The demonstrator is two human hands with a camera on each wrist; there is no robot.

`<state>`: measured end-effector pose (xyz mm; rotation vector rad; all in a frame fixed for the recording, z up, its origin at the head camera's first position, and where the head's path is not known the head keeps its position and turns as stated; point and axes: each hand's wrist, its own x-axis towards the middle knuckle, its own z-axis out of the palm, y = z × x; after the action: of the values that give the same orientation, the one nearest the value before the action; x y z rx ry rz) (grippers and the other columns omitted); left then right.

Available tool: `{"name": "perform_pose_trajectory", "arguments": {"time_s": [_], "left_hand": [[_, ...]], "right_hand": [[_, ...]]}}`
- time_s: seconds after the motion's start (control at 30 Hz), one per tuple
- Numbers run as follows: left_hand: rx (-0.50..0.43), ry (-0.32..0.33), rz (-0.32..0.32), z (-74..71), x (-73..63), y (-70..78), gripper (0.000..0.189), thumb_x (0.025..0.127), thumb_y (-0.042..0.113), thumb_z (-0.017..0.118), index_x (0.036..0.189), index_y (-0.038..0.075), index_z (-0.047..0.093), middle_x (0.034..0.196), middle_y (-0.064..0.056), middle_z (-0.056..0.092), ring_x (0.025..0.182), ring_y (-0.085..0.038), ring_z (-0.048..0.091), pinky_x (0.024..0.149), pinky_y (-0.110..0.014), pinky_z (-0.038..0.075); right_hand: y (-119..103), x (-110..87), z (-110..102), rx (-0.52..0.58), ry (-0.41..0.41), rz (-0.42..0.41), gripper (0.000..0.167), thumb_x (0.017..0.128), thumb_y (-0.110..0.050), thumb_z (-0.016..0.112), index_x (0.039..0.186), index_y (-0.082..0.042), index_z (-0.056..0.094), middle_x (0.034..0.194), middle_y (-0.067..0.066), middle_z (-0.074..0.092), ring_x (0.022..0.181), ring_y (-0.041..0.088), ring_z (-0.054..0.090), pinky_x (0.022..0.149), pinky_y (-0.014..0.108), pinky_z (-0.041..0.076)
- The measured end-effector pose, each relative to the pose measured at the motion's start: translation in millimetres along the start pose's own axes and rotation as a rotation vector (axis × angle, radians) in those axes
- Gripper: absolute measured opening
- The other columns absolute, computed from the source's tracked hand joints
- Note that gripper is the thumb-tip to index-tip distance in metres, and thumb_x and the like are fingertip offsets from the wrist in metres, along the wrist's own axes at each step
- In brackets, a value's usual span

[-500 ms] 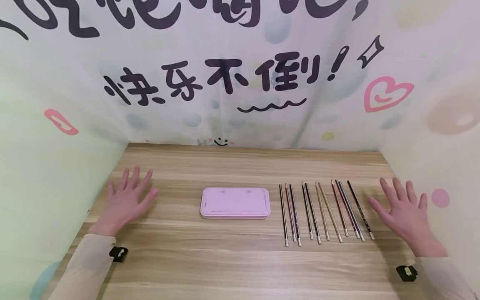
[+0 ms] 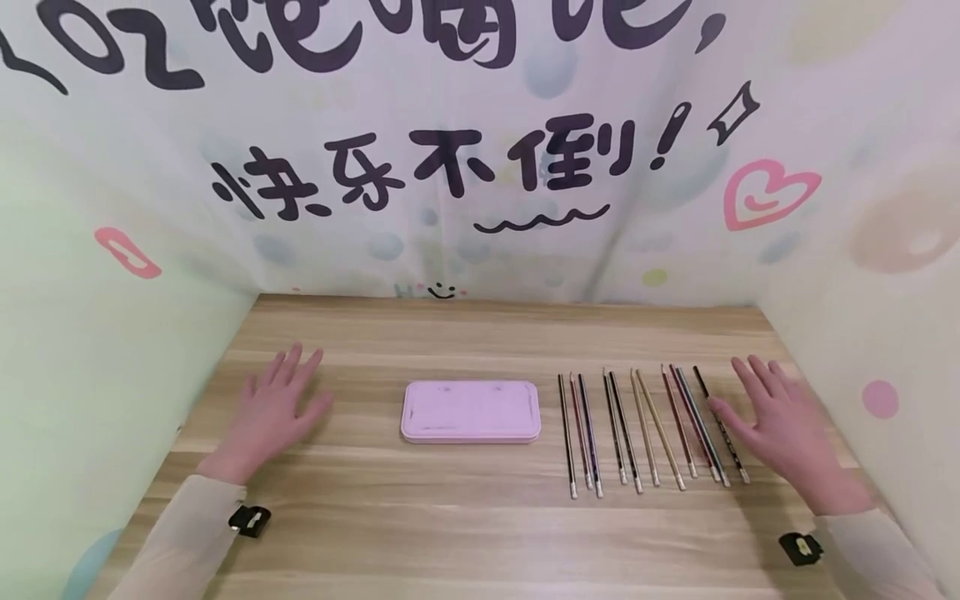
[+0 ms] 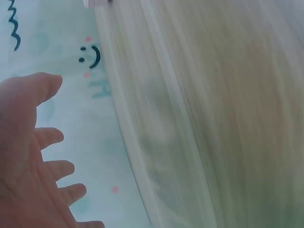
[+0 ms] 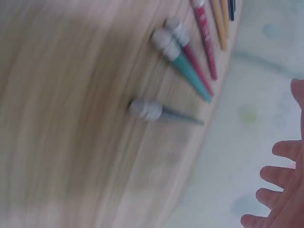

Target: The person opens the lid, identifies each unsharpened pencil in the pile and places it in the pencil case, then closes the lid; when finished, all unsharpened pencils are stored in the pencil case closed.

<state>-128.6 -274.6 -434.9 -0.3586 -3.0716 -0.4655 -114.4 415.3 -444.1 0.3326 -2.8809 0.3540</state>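
Observation:
My left hand (image 2: pixel 273 412) hovers over the left part of the wooden table, fingers spread and holding nothing. To its right lies a pink pencil case (image 2: pixel 471 412) with its lid down. Several pencils (image 2: pixel 615 429) lie in a loose row right of the case, their white ends toward me. My right hand (image 2: pixel 783 425) is beside the row, fingers extended, its thumb over the rightmost black pencil (image 2: pixel 722 421); whether they touch I cannot tell. The right wrist view shows a teal pencil (image 4: pixel 187 73) and red ones near this hand (image 4: pixel 285 190), blurred.
The wooden table (image 2: pixel 450 542) meets a printed cloth backdrop (image 2: pixel 450 242) at its far edge. Pale cloth walls (image 2: pixel 885 325) stand close to both sides. A small black device (image 2: pixel 250 521) is strapped at each wrist.
Both hands have moved inward, the left to the right and the right to the left, nearer the pencils. The pencil case and pencils lie as before; the head view has tilted slightly.

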Motion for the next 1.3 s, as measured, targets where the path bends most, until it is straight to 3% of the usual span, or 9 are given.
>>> {"name": "perform_pose_trajectory", "arguments": {"time_s": [0.17,0.3,0.43,0.67,0.8,0.93,1.03,1.13,1.3], "left_hand": [[-0.117,0.053,0.047,6.9,0.2,16.7,0.075,0.105,0.042,0.058,0.16,-0.003,0.033,0.162,-0.036,0.027,0.144,-0.06,0.03,0.112,-0.079,0.028],[-0.253,0.07,0.042,12.5,-0.2,28.8,0.078,0.102,0.038,0.064,0.158,-0.006,0.032,0.16,-0.036,0.03,0.143,-0.059,0.031,0.111,-0.077,0.032],[-0.355,0.028,0.008,22.3,-5.6,39.5,0.085,0.1,0.04,0.069,0.16,-0.004,0.029,0.161,-0.033,0.03,0.146,-0.056,0.029,0.115,-0.074,0.029],[-0.493,-0.048,-0.037,34.6,-12.9,56.3,0.097,0.091,0.037,0.081,0.16,-0.005,0.026,0.156,-0.035,0.037,0.12,-0.051,0.059,0.1,-0.06,0.054],[-0.564,-0.066,-0.018,42.9,-11.5,62.3,0.097,0.088,0.028,0.085,0.159,-0.005,0.028,0.155,-0.035,0.04,0.121,-0.048,0.059,0.098,-0.053,0.057],[-0.602,-0.085,0.022,47.5,-9.8,64.4,0.096,0.086,0.014,0.086,0.159,-0.006,0.027,0.15,-0.035,0.044,0.125,-0.048,0.056,0.098,-0.05,0.057],[-0.623,-0.084,0.011,49.4,-4.8,66.4,0.101,0.082,0.008,0.088,0.16,-0.007,0.025,0.15,-0.035,0.044,0.124,-0.047,0.057,0.098,-0.05,0.057],[-0.63,-0.089,-0.008,52.1,-0.2,68.8,0.106,0.078,0.01,0.091,0.159,-0.008,0.025,0.153,-0.034,0.042,0.125,-0.047,0.057,0.098,-0.051,0.057],[-0.576,-0.13,0.072,61.8,9.3,74.3,0.111,0.077,0.02,0.094,0.159,-0.01,0.025,0.158,-0.032,0.038,0.138,-0.047,0.048,0.108,-0.056,0.049]], "right_hand": [[-27.1,5.1,-0.7,0.035,0.046,-0.058,0.072,0.101,-0.036,0.067,0.154,0.006,0.041,0.152,0.038,0.041,0.141,0.061,0.033,0.115,0.075,0.025],[-53.5,14.1,-2.3,0.045,0.068,-0.116,0.067,0.098,-0.033,0.072,0.147,0.007,0.049,0.146,0.035,0.05,0.13,0.059,0.046,0.104,0.074,0.038],[-79.1,21.6,-0.9,0.048,0.064,-0.189,0.062,0.096,-0.029,0.074,0.142,0.006,0.055,0.138,0.032,0.058,0.124,0.054,0.054,0.101,0.069,0.044],[-121.6,30.5,8.9,0.044,0.074,-0.303,0.055,0.095,-0.03,0.075,0.137,0.003,0.06,0.13,0.022,0.066,0.118,0.043,0.063,0.096,0.062,0.054],[-143.4,36.4,12.6,0.044,0.048,-0.336,0.052,0.094,-0.031,0.076,0.136,-0.002,0.063,0.129,0.016,0.067,0.117,0.038,0.065,0.094,0.059,0.056],[-163.9,43.1,20.0,0.05,0.006,-0.352,0.053,0.094,-0.032,0.077,0.137,-0.004,0.063,0.131,0.015,0.067,0.12,0.037,0.064,0.097,0.058,0.055],[-177.9,51.7,25.9,0.046,-0.018,-0.385,0.054,0.095,-0.033,0.076,0.137,-0.003,0.063,0.132,0.016,0.067,0.121,0.037,0.064,0.099,0.057,0.055],[-191.0,57.2,33.7,0.04,-0.043,-0.429,0.053,0.096,-0.033,0.075,0.137,-0.002,0.063,0.131,0.016,0.067,0.12,0.037,0.065,0.099,0.055,0.055],[-208.3,59.8,46.4,0.018,-0.062,-0.491,0.053,0.092,-0.033,0.079,0.134,-0.003,0.065,0.126,0.013,0.069,0.114,0.032,0.067,0.095,0.05,0.058]]}}
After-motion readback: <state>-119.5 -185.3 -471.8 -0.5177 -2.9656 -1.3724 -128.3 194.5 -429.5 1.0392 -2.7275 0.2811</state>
